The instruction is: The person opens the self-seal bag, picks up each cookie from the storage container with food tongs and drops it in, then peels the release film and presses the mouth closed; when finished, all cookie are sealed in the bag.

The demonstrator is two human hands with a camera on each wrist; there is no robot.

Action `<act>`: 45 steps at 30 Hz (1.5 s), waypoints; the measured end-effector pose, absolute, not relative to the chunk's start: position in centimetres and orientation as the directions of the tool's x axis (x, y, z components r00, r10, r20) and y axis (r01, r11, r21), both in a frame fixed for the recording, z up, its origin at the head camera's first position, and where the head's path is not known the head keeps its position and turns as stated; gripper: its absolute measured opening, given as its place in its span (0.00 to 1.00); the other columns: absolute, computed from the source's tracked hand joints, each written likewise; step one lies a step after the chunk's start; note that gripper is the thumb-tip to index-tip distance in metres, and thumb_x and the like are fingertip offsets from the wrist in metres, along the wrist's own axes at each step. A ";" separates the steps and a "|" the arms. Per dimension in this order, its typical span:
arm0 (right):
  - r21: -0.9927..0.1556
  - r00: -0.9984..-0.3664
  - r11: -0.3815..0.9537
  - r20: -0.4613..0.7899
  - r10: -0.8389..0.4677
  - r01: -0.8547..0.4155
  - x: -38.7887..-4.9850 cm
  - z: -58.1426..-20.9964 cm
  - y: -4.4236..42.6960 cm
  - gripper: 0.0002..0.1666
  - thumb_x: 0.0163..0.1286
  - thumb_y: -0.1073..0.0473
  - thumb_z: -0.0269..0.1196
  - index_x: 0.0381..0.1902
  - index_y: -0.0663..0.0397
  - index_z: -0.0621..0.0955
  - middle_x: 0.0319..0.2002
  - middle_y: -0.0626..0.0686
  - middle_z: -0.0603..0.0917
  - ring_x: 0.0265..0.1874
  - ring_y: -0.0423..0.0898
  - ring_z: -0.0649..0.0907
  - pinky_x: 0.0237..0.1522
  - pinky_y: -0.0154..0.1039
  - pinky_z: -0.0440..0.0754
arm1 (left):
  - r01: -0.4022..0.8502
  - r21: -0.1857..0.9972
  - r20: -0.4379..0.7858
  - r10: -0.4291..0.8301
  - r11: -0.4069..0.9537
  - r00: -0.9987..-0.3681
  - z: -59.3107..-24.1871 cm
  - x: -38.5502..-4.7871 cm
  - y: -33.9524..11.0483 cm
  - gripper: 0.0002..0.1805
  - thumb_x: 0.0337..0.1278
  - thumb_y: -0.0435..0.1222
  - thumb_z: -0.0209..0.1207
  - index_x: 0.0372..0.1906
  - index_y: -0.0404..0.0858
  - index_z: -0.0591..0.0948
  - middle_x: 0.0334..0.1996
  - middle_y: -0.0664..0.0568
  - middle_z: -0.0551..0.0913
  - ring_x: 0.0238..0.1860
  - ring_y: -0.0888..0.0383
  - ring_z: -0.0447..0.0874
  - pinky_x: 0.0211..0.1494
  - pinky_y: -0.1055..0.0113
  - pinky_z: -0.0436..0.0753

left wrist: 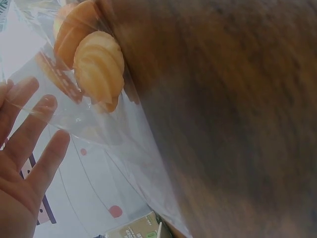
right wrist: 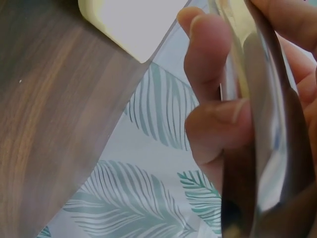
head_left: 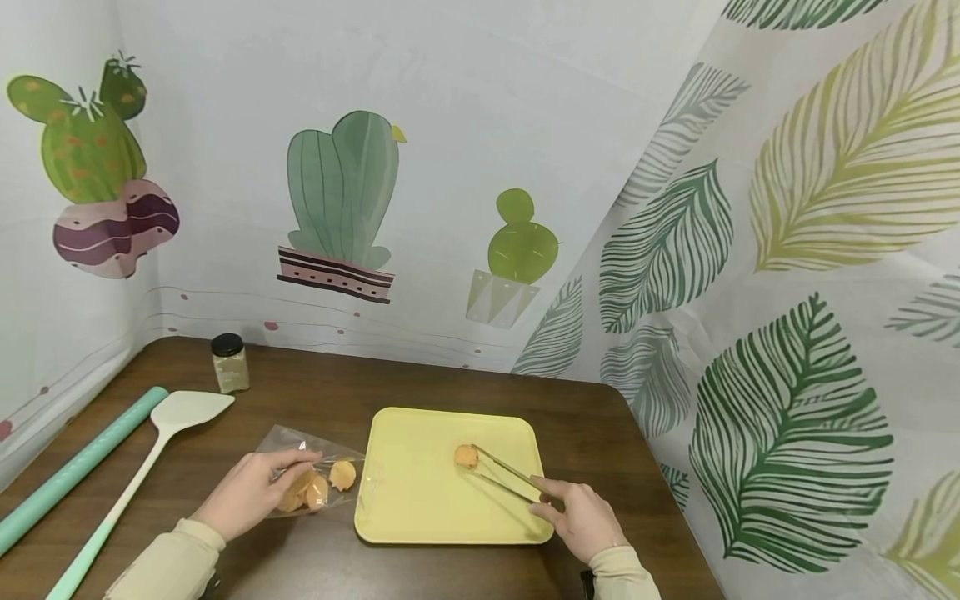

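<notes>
- Lying along the left side of the brown table (head_left: pixel 622 467), a turquoise rod (head_left: pixel 82 464) is seen, set at a slant.
- Beside it, a spatula (head_left: pixel 142 467) with a pale blade and green handle is placed, its blade pointed away from the person.
- Near the far edge, a small jar (head_left: pixel 231 367) is topped with a black lid.
- A clear bag (head_left: pixel 283 437) is pinched at its edge between thumb and index finger of the left hand (head_left: pixel 251 492); in the left wrist view the other fingers are held straight and spread apart.
- Several ridged cookies (head_left: pixel 317 492) are contained in the bag, which is laid just beside the tray's left edge.
- A yellow tray (head_left: pixel 405 500) is set flat to the right of the bag.
- Over the tray's upper right part, a single cookie (head_left: pixel 467 456) is framed by the tips of metal tongs (head_left: pixel 517 473); whether it is squeezed or merely touched cannot be told.
- The tongs are gripped in the right hand (head_left: pixel 577 512), by the tray's near right corner, with fingers bent round them.
- Farther right, leaf-printed cloth (head_left: pixel 795 425) is hung.
</notes>
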State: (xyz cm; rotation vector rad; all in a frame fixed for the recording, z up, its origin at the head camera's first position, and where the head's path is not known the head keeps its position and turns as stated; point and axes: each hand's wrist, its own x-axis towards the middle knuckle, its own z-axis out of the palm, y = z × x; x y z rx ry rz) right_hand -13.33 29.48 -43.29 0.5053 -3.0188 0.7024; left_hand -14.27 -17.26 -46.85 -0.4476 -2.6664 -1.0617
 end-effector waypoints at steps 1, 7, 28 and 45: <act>-0.434 -0.949 0.846 0.074 -0.308 -0.308 -13.3 -43.2 29.4 0.29 0.65 0.41 0.63 0.60 0.45 0.81 0.38 0.40 0.86 0.18 0.34 0.74 0.20 0.34 0.73 | 0.364 0.626 0.326 0.192 0.690 -0.926 -46.8 -14.3 -17.2 0.11 0.63 0.34 0.61 0.48 0.45 0.86 0.48 0.44 0.85 0.51 0.48 0.82 0.32 0.68 0.73; -0.451 -0.946 0.834 0.095 -0.309 -0.318 -12.9 -43.0 28.9 0.29 0.64 0.38 0.62 0.60 0.41 0.81 0.37 0.36 0.84 0.15 0.32 0.68 0.15 0.33 0.68 | 0.367 0.619 0.332 0.191 0.694 -0.924 -46.8 -14.2 -17.2 0.11 0.63 0.34 0.62 0.48 0.45 0.87 0.48 0.45 0.85 0.51 0.48 0.82 0.34 0.67 0.75; -0.422 -0.868 0.759 0.226 -0.443 -0.497 -11.8 -42.0 25.3 0.24 0.65 0.46 0.66 0.58 0.40 0.82 0.39 0.40 0.86 0.18 0.29 0.69 0.17 0.28 0.68 | 0.367 0.641 0.323 0.197 0.674 -0.926 -46.8 -14.2 -17.1 0.11 0.63 0.33 0.61 0.48 0.44 0.86 0.49 0.42 0.85 0.53 0.45 0.82 0.30 0.69 0.72; -0.381 -0.781 0.683 0.259 -0.568 -0.623 -11.9 -41.7 21.8 0.23 0.63 0.47 0.67 0.57 0.41 0.83 0.43 0.38 0.86 0.18 0.25 0.70 0.22 0.21 0.69 | 0.363 0.641 0.331 0.182 0.676 -0.926 -46.8 -14.1 -17.2 0.11 0.62 0.32 0.62 0.47 0.44 0.87 0.48 0.44 0.85 0.44 0.57 0.83 0.20 0.70 0.67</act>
